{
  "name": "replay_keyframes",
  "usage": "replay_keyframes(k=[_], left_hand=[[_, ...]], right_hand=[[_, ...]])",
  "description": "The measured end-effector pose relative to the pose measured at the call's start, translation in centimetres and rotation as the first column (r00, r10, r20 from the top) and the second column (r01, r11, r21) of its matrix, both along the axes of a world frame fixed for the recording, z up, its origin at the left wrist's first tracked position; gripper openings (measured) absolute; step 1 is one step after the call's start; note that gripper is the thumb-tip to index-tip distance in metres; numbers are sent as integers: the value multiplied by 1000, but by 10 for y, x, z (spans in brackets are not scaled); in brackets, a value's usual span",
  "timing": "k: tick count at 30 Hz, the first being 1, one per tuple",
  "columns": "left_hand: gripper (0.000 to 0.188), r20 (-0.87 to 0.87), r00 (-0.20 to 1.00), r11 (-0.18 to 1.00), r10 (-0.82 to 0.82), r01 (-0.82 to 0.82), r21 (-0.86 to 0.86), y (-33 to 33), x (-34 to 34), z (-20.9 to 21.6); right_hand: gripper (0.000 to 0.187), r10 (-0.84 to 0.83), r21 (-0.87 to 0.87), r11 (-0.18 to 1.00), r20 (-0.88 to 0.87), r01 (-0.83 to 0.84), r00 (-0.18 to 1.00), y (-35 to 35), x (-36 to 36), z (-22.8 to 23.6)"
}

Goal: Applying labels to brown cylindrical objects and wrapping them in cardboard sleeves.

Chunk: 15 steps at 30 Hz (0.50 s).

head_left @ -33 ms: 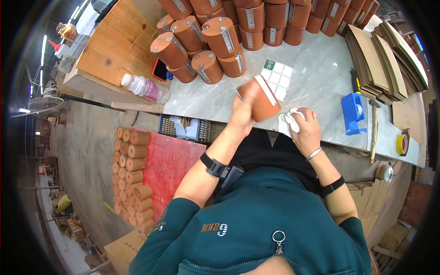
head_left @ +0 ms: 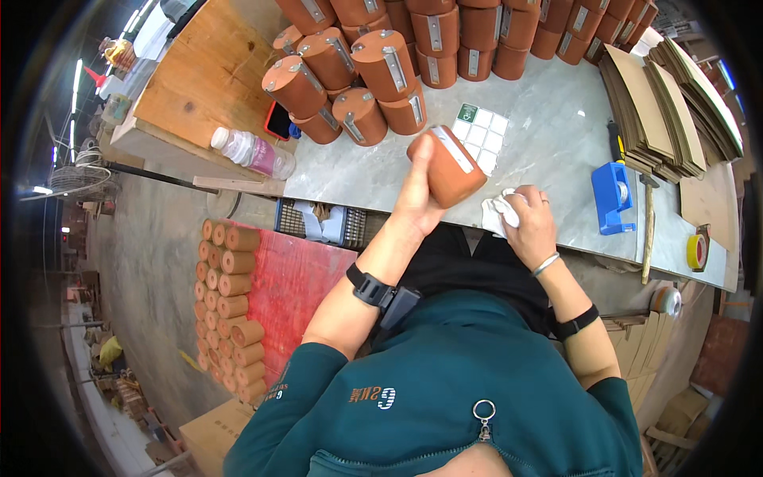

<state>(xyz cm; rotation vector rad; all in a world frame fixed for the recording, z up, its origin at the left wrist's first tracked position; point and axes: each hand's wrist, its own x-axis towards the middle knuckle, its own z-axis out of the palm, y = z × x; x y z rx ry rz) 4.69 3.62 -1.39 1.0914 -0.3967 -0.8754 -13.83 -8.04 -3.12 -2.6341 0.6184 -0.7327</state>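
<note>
My left hand grips a reddish-brown clay cylinder, its thumb lying along the side. The cylinder is tilted above the near edge of the grey worktop, and a pale metal strip runs down its upper side. To its right, my right hand is closed on a crumpled white cloth close to the table edge, apart from the cylinder. Just beyond the cylinder lies a sheet of white square labels with one green square. Many similar cylinders with metal strips are stacked at the back.
At right are a blue tape dispenser, a hammer, a yellow tape roll and cardboard stacks. A plastic bottle lies at left. Plain cylinders are piled on a red board at lower left.
The cylinder in my left hand has turned; it was blurred and now shows sharply, with its metal strip facing up. My right hand with the cloth has hardly moved.
</note>
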Motion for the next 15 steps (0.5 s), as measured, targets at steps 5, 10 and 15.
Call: replay_keyframes(k=[5, 10, 15], left_hand=[[73, -730, 681, 996, -59, -12, -92, -2, -8, 22], [55, -724, 666, 967, -178, -19, -255, -9, -16, 16], [63, -321, 911, 948, -261, 178, -265, 3, -4, 14]], right_hand=[[25, -31, 215, 976, 293, -35, 956, -16, 32, 47], [35, 234, -72, 971, 457, -226, 858, 35, 78, 82], [37, 477, -8, 864, 334, -503, 813, 52, 44, 80]])
